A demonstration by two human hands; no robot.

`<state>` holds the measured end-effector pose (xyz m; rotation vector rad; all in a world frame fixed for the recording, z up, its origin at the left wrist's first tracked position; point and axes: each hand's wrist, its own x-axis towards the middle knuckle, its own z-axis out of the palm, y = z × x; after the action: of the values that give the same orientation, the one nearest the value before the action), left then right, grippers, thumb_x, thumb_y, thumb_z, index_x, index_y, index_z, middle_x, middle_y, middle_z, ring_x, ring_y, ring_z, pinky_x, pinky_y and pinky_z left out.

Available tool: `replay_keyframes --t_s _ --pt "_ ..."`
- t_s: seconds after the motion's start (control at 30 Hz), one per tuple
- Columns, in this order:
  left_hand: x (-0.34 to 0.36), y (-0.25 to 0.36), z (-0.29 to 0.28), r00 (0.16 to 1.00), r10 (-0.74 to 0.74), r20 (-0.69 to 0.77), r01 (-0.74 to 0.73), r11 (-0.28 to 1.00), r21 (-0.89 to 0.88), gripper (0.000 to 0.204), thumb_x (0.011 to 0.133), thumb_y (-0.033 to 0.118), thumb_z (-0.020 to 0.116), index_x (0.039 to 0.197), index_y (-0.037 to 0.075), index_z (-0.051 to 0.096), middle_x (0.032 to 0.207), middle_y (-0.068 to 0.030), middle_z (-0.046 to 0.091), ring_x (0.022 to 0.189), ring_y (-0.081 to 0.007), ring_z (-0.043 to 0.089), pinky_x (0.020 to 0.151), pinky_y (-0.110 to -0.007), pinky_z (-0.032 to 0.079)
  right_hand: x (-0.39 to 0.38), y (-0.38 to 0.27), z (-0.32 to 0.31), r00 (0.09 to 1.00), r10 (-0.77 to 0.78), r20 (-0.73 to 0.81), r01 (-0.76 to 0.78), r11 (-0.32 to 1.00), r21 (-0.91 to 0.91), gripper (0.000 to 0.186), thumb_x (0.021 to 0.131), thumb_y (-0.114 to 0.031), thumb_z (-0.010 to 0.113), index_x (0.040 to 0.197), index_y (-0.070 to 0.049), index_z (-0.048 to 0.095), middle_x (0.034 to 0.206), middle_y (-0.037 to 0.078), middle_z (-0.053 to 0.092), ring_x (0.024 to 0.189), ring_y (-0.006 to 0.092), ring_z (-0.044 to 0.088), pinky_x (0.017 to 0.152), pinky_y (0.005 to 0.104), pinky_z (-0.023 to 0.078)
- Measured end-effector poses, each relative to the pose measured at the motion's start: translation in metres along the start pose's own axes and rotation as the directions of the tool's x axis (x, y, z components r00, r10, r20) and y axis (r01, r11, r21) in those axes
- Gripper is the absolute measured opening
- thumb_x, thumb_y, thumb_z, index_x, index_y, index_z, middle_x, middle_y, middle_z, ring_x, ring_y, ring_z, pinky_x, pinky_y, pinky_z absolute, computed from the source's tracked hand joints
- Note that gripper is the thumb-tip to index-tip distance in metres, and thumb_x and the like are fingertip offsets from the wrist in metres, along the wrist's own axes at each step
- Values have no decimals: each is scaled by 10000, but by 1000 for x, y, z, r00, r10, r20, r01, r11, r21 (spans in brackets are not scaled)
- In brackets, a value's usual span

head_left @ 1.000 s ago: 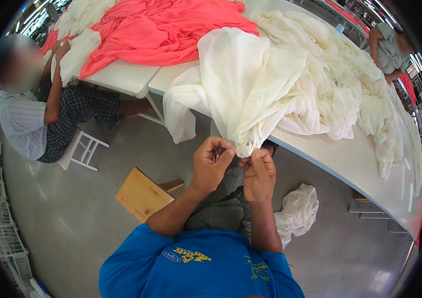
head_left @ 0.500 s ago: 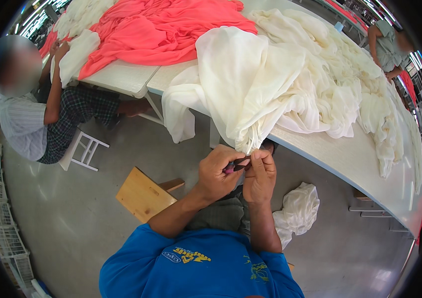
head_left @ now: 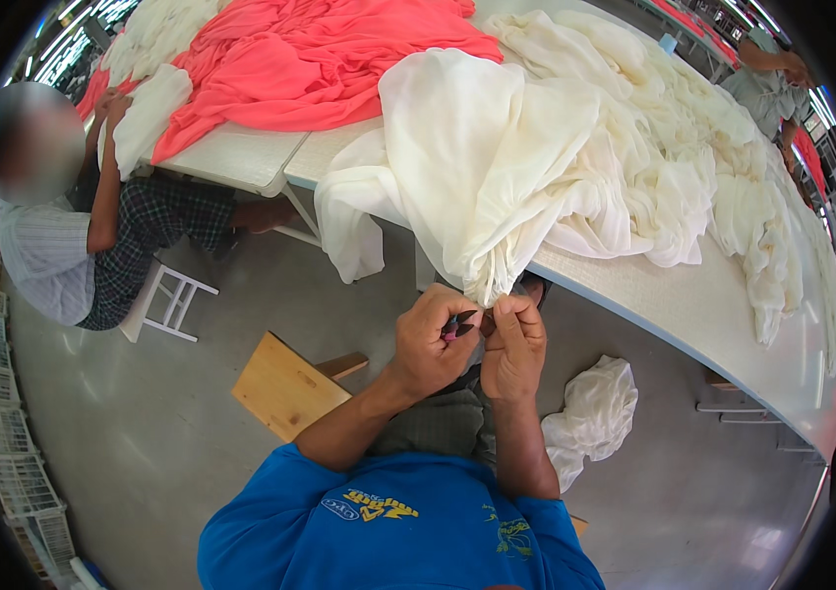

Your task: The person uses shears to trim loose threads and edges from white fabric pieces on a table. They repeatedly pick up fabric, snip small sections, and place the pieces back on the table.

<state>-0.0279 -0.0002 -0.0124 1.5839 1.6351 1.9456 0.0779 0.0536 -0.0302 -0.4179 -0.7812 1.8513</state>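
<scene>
My left hand point(head_left: 430, 339) is closed around small thread snips point(head_left: 460, 324) with dark blades and a bit of pink on the handle; the blade tips show apart. Beside it, my right hand point(head_left: 514, 346) pinches the gathered edge of a sheer cream fabric point(head_left: 482, 167). My left fingertips also meet that edge, just past the blades. From my hands the fabric fans up over the table edge in folds and joins a larger cream heap. Whether a thread lies between the fingers is too small to tell.
Coral cloth point(head_left: 290, 69) is piled on the pale table point(head_left: 615, 285). A wooden stool point(head_left: 285, 388) stands at my left, and bundled cream cloth point(head_left: 590, 408) hangs low at my right. At far left a co-worker point(head_left: 44, 236) sits handling white cloth; another person point(head_left: 772, 93) stands at far right.
The snips have turned away from the fabric edge, and their blades now show apart beside my left fingers. Both hands stay nearly in place. The far-right person has raised an arm.
</scene>
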Motion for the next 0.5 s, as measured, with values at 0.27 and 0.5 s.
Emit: replay_keyframes --t_s 0.27,0.5 --pt "-5 -3 -3 999 -27 18 28 998 -50 96 902 32 688 901 22 592 811 -49 574 676 -106 508 609 -244 421 0 0 0 1000 -1 -12 1 1000 -15 66 994 -68 614 1025 -14 636 968 54 675 845 112 636 769 250 512" --pt "-7 0 -4 1000 -21 9 22 996 -88 88 913 37 685 919 19 599 843 -60 583 695 -109 510 631 -244 422 1 0 3 1000 -11 -22 9 996 -91 80 990 -83 629 1028 -12 637 927 52 682 799 107 638 731 234 506"
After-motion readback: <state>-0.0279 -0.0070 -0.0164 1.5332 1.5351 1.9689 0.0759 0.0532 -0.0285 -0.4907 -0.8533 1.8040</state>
